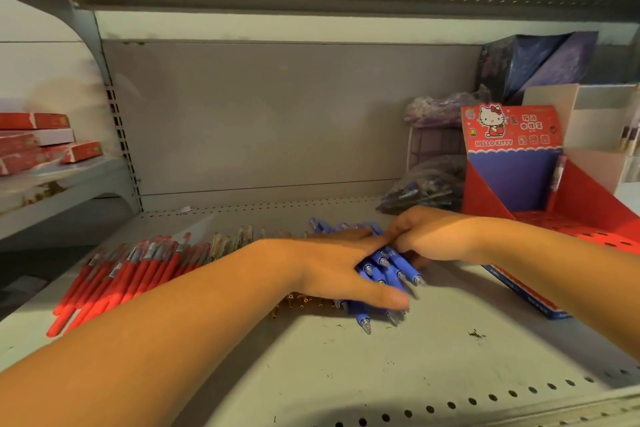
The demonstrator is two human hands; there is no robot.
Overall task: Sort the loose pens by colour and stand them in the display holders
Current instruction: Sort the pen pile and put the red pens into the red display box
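The person is gathering the blue plastic pens [384,263], which lie bundled near the middle of the grey perforated metal shelf [346,364]. The left hand [332,267] presses flat on them, fingers straight. The right hand [429,236] curls round the bundle's far end. Red plastic pens [138,267] lie grouped toward the left edge. The next move probably calls for lifting the bundle together and standing it in the red cardboard display holder [485,194] at the right edge.

Along the shelf [346,374] lie loose pens [138,270], the display holder [519,184] to their right.
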